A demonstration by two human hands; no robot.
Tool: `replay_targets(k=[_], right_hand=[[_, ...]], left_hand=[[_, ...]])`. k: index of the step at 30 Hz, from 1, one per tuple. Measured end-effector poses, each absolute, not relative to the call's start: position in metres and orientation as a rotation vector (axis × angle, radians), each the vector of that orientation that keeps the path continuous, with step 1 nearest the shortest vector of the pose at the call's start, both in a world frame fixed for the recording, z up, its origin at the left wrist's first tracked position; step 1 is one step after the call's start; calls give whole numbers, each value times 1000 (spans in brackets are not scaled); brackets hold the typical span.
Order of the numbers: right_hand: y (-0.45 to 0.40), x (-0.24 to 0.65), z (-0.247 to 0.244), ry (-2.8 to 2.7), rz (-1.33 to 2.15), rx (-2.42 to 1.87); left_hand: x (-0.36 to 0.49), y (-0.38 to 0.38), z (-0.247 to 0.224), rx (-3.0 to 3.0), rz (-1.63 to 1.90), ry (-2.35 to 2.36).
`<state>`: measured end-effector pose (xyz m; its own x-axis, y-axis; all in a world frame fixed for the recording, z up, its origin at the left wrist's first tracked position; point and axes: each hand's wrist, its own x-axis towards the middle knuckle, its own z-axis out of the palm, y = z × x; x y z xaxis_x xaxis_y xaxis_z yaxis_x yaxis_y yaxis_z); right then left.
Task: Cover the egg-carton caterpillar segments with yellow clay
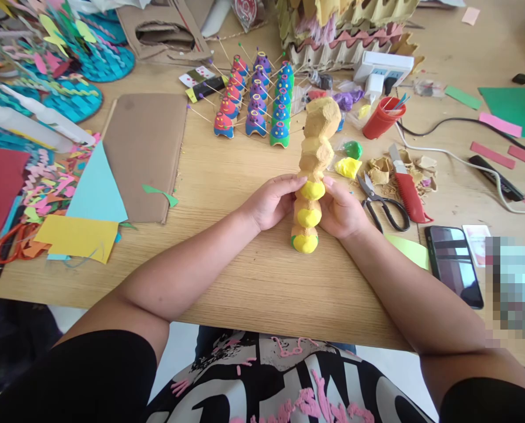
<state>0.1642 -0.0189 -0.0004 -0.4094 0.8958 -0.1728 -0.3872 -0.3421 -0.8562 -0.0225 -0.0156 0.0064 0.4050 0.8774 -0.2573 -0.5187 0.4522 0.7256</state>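
A strip of egg-carton cups (317, 150) is held upright over the table, its lower bumps covered with yellow, with a little green at the bottom one. My left hand (276, 202) grips its left side, thumb near the top yellow bump. On the right side my right hand (342, 208) holds the same strip, fingers partly hidden behind it. Just right of the strip lie a yellow clay lump (347, 168) and a green clay lump (353, 149). Behind it stand rows of painted egg-carton figures (256, 104) with pins stuck in them.
Black-handled scissors (382, 205), a red-handled knife (410, 191) and a phone (454, 264) lie at right. A red cup (383, 117) stands near a power adapter (383, 70). Brown cardboard (145, 155) and paper scraps are at left; egg trays (346, 50) are behind.
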Motion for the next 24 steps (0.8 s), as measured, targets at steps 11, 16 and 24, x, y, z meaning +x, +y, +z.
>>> replay_targets(k=[11,16,24], right_hand=[[-21,161,4,-936,1844,-862],[-23,158,12,-925,1839,-880],[-23,161,7,-933,1899,-849]], left_hand=[[-19,-18,14,548,965,647],[-20,-17,16,570,934,649],[-23,-14,4,608,913,654]])
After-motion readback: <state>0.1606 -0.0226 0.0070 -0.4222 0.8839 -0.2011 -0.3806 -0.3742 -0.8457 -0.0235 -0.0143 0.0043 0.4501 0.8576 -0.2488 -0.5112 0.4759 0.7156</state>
